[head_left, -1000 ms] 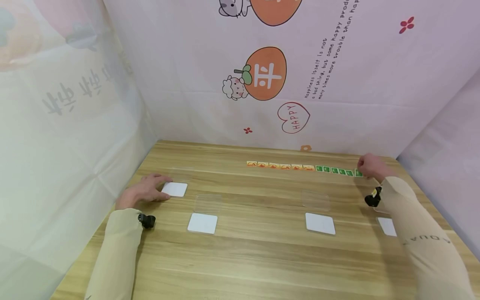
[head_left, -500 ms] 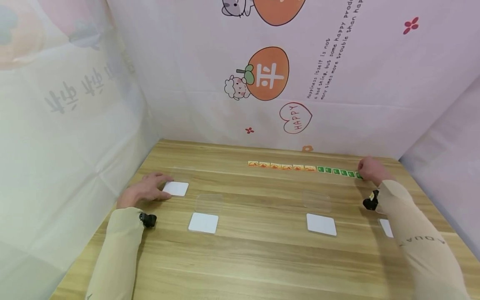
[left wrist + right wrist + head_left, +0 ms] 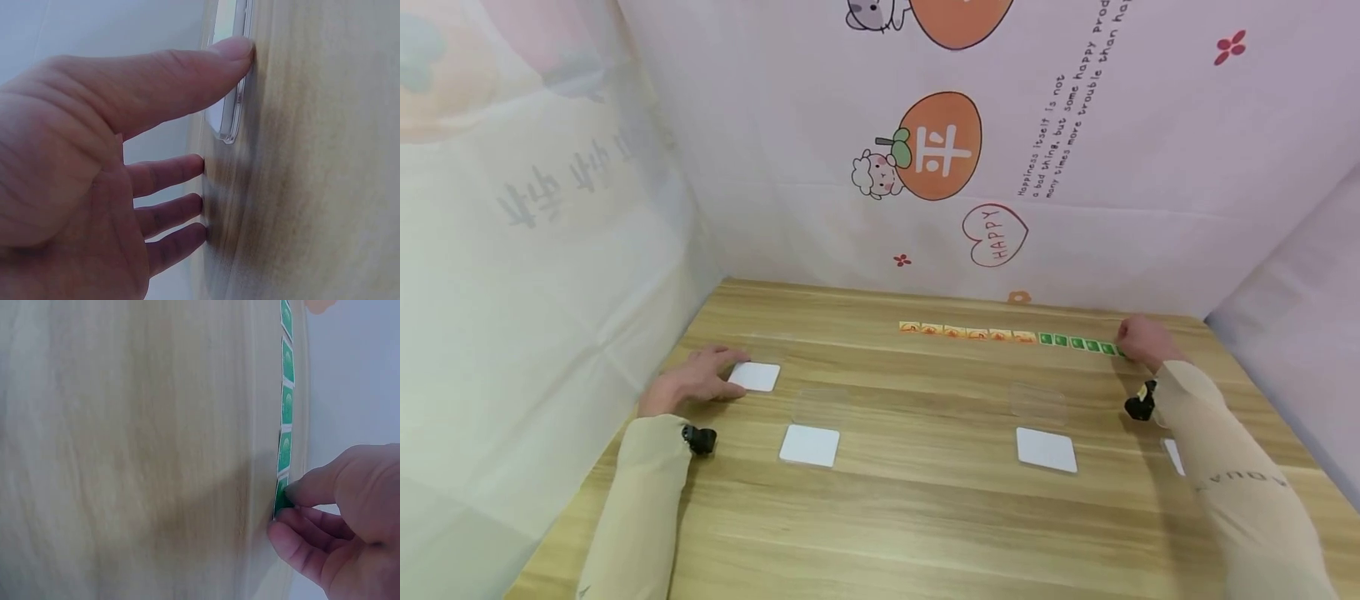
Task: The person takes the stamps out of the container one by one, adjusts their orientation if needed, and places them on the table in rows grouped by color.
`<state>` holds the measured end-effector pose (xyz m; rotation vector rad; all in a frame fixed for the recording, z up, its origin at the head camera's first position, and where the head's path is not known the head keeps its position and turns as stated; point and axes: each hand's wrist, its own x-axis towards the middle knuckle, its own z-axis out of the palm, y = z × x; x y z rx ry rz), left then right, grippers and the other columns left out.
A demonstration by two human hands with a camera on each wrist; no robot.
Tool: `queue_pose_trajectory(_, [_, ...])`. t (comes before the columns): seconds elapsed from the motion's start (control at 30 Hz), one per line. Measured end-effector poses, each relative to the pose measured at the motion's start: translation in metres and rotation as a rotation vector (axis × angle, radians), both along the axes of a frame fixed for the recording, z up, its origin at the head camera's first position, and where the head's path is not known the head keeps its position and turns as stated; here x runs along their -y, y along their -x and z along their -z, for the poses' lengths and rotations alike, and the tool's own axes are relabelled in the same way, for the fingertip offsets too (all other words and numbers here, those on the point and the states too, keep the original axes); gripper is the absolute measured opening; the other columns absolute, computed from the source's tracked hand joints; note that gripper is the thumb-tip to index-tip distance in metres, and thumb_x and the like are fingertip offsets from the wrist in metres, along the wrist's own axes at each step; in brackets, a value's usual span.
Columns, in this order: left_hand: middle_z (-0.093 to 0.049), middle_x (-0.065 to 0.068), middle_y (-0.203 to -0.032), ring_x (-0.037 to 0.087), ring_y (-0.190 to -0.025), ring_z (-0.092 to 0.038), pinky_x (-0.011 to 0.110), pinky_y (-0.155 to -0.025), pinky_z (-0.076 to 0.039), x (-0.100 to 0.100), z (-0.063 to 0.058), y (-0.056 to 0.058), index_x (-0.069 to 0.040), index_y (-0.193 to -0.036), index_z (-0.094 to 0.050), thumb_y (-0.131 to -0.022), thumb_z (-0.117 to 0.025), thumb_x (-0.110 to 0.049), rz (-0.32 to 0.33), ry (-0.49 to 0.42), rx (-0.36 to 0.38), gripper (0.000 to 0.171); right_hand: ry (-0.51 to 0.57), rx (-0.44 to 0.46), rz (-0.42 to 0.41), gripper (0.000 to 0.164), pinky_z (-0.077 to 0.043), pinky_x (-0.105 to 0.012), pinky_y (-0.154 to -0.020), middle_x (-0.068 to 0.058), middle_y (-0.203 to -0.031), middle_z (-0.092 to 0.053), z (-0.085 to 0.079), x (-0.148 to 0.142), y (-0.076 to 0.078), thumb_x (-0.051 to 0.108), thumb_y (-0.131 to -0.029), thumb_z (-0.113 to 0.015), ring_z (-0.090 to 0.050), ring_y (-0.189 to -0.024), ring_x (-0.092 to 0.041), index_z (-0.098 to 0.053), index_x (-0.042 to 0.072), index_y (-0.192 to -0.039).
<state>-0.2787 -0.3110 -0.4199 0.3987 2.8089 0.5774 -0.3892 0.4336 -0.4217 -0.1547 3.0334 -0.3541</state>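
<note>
At the left of the table in the head view, my left hand (image 3: 700,374) straddles the left end of a shallow clear plastic case holding something white (image 3: 755,377). Its thumb touches the near side in the left wrist view, where the index finger is hidden; the other fingers reach down to the tabletop. At the far right, my right hand (image 3: 1148,341) holds a small green card (image 3: 282,495) between thumb and fingers at the end of a row. The row continues leftward with several green cards (image 3: 1077,342), then several orange-yellow cards (image 3: 977,334).
Two more clear cases with white contents, a left one (image 3: 809,445) and a right one (image 3: 1047,449), lie nearer on the wooden table (image 3: 910,533). Another white piece (image 3: 1174,457) is partly hidden by the right sleeve. Printed cloth (image 3: 820,225) hangs behind the table.
My right hand has moved slightly left, bringing the last green card up against its neighbour and closing the gap. The left hand stays at the case. The head view has shifted slightly.
</note>
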Motion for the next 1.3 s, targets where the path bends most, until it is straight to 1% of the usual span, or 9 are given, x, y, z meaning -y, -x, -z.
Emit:
queue_pose_trajectory(0.13, [-0.028,0.034,-0.150,0.059,-0.134,-0.026,0.073,-0.102,-0.028,0.001,-0.001,-0.001,-0.007,-0.144,-0.047,-0.091,-0.069,-0.032,-0.009,-0.005,0.008,0.062,0.004,-0.037,0.003,0.022,-0.044,-0.036,-0.058,-0.018,-0.079,-0.063,0.001,0.003,0.000,0.007,-0.082,-0.051,-0.056,-0.070,-0.028,-0.064,-0.010,-0.090])
queue_pose_trajectory(0.27, [-0.026,0.033,-0.152,0.060,-0.135,-0.024,0.073,-0.102,-0.028,0.002,0.000,-0.003,-0.009,-0.145,-0.046,-0.092,-0.068,-0.033,-0.019,-0.003,0.036,0.063,0.010,-0.051,0.014,0.022,-0.046,-0.039,-0.060,-0.022,-0.082,-0.064,0.004,0.007,-0.003,0.005,-0.082,-0.051,-0.057,-0.072,-0.030,-0.063,-0.011,-0.092])
queue_pose_trajectory(0.4, [-0.026,0.034,-0.152,0.060,-0.135,-0.024,0.072,-0.102,-0.028,0.006,0.001,-0.003,-0.009,-0.145,-0.046,-0.092,-0.068,-0.035,-0.008,0.012,0.025,0.063,0.038,-0.043,0.026,0.022,-0.047,-0.039,-0.060,-0.025,-0.085,-0.063,0.005,0.013,-0.008,0.003,-0.083,-0.051,-0.057,-0.073,-0.032,-0.060,-0.013,-0.094])
queue_pose_trajectory(0.6, [-0.027,0.034,-0.151,0.059,-0.135,-0.025,0.072,-0.103,-0.028,0.007,0.003,-0.003,-0.008,-0.145,-0.046,-0.092,-0.068,-0.034,-0.010,0.011,0.012,0.064,0.063,-0.052,0.032,0.016,-0.041,-0.034,-0.057,-0.020,-0.081,-0.057,-0.001,0.022,-0.011,0.002,-0.083,-0.047,-0.051,-0.070,-0.028,-0.055,-0.008,-0.092])
queue_pose_trajectory(0.9, [-0.032,0.035,-0.149,0.059,-0.134,-0.027,0.072,-0.104,-0.027,0.006,0.001,-0.001,-0.004,-0.144,-0.045,-0.091,-0.068,-0.034,0.026,-0.024,-0.009,0.065,0.052,-0.056,0.028,0.022,-0.047,-0.041,-0.065,-0.026,-0.093,-0.061,-0.003,0.029,-0.012,0.008,-0.088,-0.050,-0.056,-0.078,-0.032,-0.056,-0.010,-0.100])
queue_pose_trajectory(1.0, [-0.036,0.033,-0.148,0.056,-0.136,-0.029,0.069,-0.107,-0.026,0.006,-0.002,0.000,-0.002,-0.142,-0.047,-0.093,-0.067,-0.030,0.021,-0.079,0.000,0.060,0.040,-0.072,0.019,0.024,-0.047,-0.042,-0.065,-0.027,-0.096,-0.062,-0.005,0.031,-0.012,0.009,-0.088,-0.050,-0.056,-0.078,-0.032,-0.057,-0.010,-0.103])
queue_pose_trajectory(1.13, [-0.045,0.031,-0.144,0.052,-0.136,-0.035,0.065,-0.109,-0.029,0.006,-0.006,0.003,0.003,-0.137,-0.051,-0.097,-0.062,-0.024,0.025,-0.137,-0.026,0.050,0.053,-0.070,0.018,0.025,-0.046,-0.040,-0.063,-0.029,-0.098,-0.062,-0.008,0.034,-0.015,0.009,-0.089,-0.049,-0.056,-0.076,-0.031,-0.057,-0.010,-0.103])
queue_pose_trajectory(1.2, [-0.048,0.030,-0.142,0.051,-0.135,-0.038,0.063,-0.109,-0.031,0.006,-0.005,0.006,0.004,-0.136,-0.052,-0.099,-0.058,-0.023,0.023,-0.128,-0.049,0.047,0.054,-0.067,0.013,0.026,-0.047,-0.040,-0.063,-0.029,-0.097,-0.062,-0.010,0.036,-0.016,0.009,-0.090,-0.048,-0.056,-0.076,-0.031,-0.057,-0.011,-0.103])
queue_pose_trajectory(1.3, [-0.049,0.029,-0.141,0.050,-0.134,-0.040,0.063,-0.108,-0.032,0.007,-0.003,0.008,0.003,-0.137,-0.051,-0.101,-0.054,-0.024,-0.004,-0.112,-0.060,0.045,0.059,-0.059,0.004,0.028,-0.047,-0.039,-0.062,-0.030,-0.099,-0.062,-0.014,0.041,-0.018,0.012,-0.092,-0.048,-0.057,-0.077,-0.030,-0.058,-0.011,-0.105])
